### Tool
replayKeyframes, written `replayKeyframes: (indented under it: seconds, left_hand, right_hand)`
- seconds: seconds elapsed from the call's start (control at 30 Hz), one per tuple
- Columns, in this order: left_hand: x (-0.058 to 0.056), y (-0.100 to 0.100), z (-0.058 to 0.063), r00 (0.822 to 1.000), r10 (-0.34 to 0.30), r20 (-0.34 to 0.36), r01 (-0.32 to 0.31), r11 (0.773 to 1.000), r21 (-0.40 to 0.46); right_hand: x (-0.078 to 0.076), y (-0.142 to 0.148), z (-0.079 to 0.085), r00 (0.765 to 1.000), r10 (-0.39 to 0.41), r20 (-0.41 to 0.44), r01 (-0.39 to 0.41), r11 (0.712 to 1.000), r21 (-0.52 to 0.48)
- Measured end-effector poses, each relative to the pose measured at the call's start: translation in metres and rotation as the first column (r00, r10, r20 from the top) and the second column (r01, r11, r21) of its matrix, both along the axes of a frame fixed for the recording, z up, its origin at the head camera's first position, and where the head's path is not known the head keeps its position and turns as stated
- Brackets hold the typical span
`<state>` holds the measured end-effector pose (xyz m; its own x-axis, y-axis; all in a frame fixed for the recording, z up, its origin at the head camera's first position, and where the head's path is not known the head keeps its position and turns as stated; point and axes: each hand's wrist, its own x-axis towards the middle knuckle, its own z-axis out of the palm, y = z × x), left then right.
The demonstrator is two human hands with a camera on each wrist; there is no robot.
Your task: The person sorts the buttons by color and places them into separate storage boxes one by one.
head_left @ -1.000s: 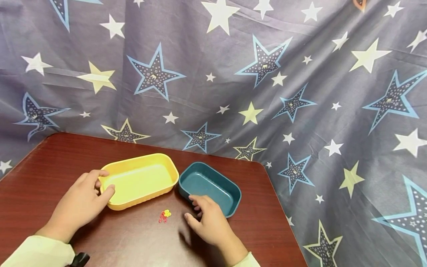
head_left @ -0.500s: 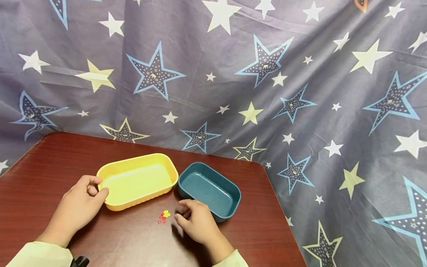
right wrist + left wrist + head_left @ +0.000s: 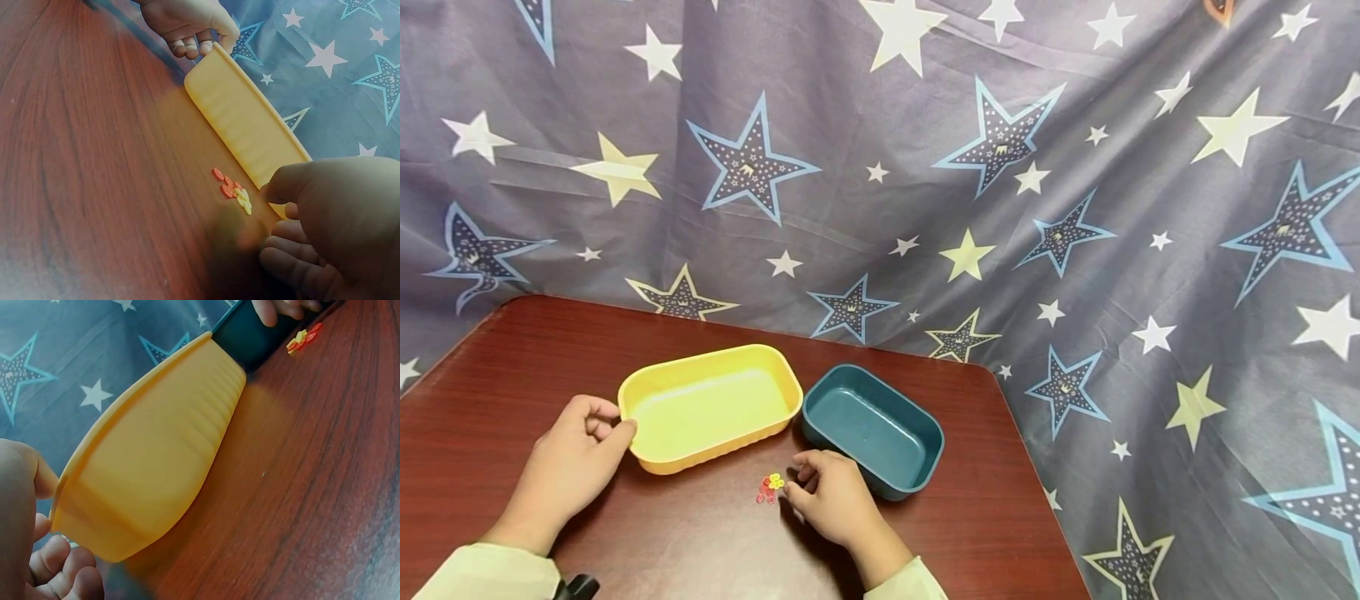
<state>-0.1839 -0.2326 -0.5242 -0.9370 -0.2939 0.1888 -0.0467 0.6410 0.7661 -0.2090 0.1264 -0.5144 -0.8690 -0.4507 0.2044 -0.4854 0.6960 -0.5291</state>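
A yellow rectangular tub [image 3: 711,408] with rounded corners sits on the table, and my left hand [image 3: 568,462] pinches its left end at the rim. In the left wrist view, the thumb and a fingertip meet the edge of the tub [image 3: 150,462], while the other fingers curl below. Small red and yellow button-like pieces [image 3: 769,487] lie in a loose cluster on the tabletop in front of the tub. Just right of them is my right hand [image 3: 835,500], fingers loosely bent with a gap to the thumb. From the right wrist view, the pieces [image 3: 232,190] lie beyond its fingertips, nothing held.
A dark teal tub [image 3: 872,429] stands against the right end of the yellow one, behind my right hand. The reddish-brown wooden table [image 3: 700,533] ends at a grey star-patterned cloth [image 3: 880,208] at the back and right.
My right hand has moved left and down from the teal tub's front edge to beside the pieces. My left hand has drawn back from over the yellow tub to its left rim.
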Motion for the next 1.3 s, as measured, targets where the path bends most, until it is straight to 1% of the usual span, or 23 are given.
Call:
replayKeyframes:
  seconds: [0.2,0.37,0.6,0.83,1.0,1.3]
  left_hand:
    - [0.001,-0.002,-0.001,0.998,-0.013,0.06,0.012,1.0,0.028]
    - [0.0,-0.003,-0.003,0.996,-0.031,0.08,0.028,0.999,0.042]
    - [0.001,-0.005,-0.006,0.995,-0.075,0.064,0.068,0.992,0.11]
    - [0.002,-0.003,-0.007,0.997,-0.073,0.037,0.067,0.99,0.126]
    - [0.003,-0.002,-0.009,0.997,-0.074,0.016,0.071,0.987,0.143]
    - [0.001,-0.003,-0.014,0.997,-0.078,-0.008,0.078,0.988,0.136]
  right_hand:
    - [-0.002,-0.007,-0.003,1.0,0.012,-0.002,-0.012,1.0,0.019]
    - [-0.005,-0.011,-0.006,1.0,0.013,-0.018,-0.012,0.998,0.065]
    - [-0.005,-0.016,-0.009,0.998,0.023,-0.054,-0.018,0.996,0.092]
    - [-0.005,-0.019,-0.014,0.996,0.011,-0.084,-0.002,0.995,0.1]
    - [-0.006,-0.02,-0.014,0.997,0.004,-0.074,0.004,0.994,0.106]
    - [-0.006,-0.02,-0.015,0.996,0.01,-0.089,0.0,0.994,0.11]
